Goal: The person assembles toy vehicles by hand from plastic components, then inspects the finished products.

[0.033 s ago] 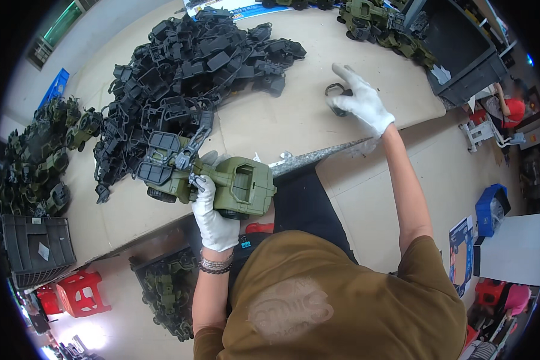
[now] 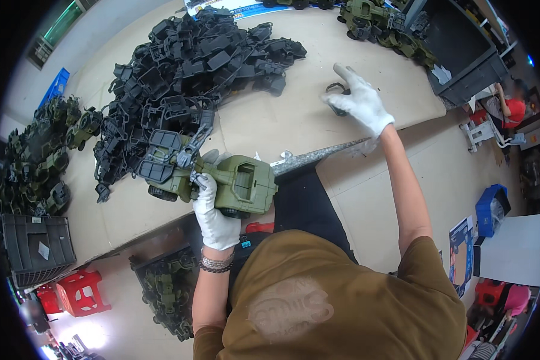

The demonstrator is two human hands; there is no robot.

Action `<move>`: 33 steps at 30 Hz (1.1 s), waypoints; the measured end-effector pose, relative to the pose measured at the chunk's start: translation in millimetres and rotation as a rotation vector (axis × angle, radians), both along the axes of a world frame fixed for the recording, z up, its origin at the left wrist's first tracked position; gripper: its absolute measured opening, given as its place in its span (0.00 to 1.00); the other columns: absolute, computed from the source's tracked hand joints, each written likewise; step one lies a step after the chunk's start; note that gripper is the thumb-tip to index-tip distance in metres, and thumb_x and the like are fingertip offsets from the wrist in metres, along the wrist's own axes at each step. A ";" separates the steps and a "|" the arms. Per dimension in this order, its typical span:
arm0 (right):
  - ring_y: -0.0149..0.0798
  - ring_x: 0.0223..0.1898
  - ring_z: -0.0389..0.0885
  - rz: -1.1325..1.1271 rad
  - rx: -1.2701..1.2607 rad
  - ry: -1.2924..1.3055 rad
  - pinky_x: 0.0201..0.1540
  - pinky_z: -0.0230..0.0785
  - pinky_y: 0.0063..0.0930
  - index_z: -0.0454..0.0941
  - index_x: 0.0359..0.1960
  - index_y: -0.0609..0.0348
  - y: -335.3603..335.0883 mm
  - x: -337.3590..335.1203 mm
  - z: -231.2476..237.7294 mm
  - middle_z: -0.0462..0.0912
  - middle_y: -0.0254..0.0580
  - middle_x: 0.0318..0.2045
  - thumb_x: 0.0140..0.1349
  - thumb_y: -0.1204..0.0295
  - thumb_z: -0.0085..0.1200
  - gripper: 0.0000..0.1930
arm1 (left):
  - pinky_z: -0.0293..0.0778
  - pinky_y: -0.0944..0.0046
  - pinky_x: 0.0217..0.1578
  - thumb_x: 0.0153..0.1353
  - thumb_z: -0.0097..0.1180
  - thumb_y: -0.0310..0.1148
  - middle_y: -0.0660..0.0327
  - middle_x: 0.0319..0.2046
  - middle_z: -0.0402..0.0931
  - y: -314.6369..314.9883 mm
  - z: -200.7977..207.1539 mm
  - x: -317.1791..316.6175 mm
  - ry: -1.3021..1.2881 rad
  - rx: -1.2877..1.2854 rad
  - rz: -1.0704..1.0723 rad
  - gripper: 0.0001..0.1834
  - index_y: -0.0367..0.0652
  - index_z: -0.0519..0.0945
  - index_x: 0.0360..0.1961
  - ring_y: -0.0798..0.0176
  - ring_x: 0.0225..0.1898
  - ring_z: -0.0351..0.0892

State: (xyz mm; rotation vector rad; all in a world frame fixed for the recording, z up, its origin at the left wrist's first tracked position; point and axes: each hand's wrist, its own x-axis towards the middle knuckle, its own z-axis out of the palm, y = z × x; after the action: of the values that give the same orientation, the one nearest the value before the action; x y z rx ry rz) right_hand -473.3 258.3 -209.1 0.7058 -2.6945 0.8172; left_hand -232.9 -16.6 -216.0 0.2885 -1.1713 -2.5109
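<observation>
An olive-green toy vehicle [image 2: 252,189] with black wheels and dark grey parts on its left end is gripped in my white-gloved left hand [image 2: 215,210], just over the table's near edge. Its dark grey frame [image 2: 162,153] reaches the edge of the heap beside it. Out to the right over the table, my gloved right hand [image 2: 366,105] has a small black plastic part [image 2: 336,95] at its lower fingers, which look closed on it. One upper finger is stretched away. The glove covers some of that part.
A large heap of dark grey plastic parts [image 2: 186,66] covers the table's left and middle. Green toy vehicles [image 2: 36,159] are piled at far left, others [image 2: 372,21] at the back right beside a grey bin [image 2: 468,60]. A grey crate [image 2: 39,246] and red stool [image 2: 81,294] stand lower left.
The toy vehicle and my left hand have shifted very slightly to the right. The black part at my right hand has turned a little; that hand is nearly still.
</observation>
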 end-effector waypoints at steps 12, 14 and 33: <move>0.51 0.49 0.79 0.657 -0.480 -0.131 0.56 0.71 0.40 0.78 0.57 0.64 -105.0 125.1 52.6 0.83 0.47 0.46 0.46 0.63 0.77 0.36 | 0.78 0.60 0.52 0.69 0.63 0.41 0.62 0.51 0.79 -14.4 5.3 -6.8 -0.076 -0.184 0.171 0.22 0.41 0.77 0.58 0.67 0.50 0.79; 0.54 0.51 0.78 0.764 -0.360 -0.017 0.56 0.70 0.42 0.77 0.58 0.66 -125.0 135.1 53.0 0.81 0.51 0.53 0.44 0.58 0.76 0.39 | 0.77 0.62 0.51 0.69 0.62 0.35 0.60 0.49 0.82 -17.9 2.5 3.2 -0.056 -0.229 0.231 0.17 0.42 0.80 0.55 0.64 0.48 0.81; 0.54 0.66 0.70 0.794 -0.365 0.082 0.68 0.60 0.45 0.66 0.71 0.67 -127.3 175.2 67.2 0.70 0.57 0.66 0.66 0.46 0.58 0.42 | 0.74 0.63 0.59 0.64 0.67 0.30 0.56 0.53 0.82 -7.6 35.4 0.7 0.312 -0.247 0.239 0.25 0.34 0.75 0.60 0.65 0.55 0.79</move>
State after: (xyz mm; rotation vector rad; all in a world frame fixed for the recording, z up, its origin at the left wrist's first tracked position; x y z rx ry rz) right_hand -298.1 131.1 -141.9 1.6835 -2.0561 1.3527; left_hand -232.2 -24.2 -180.6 -0.0283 -1.2204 -2.0877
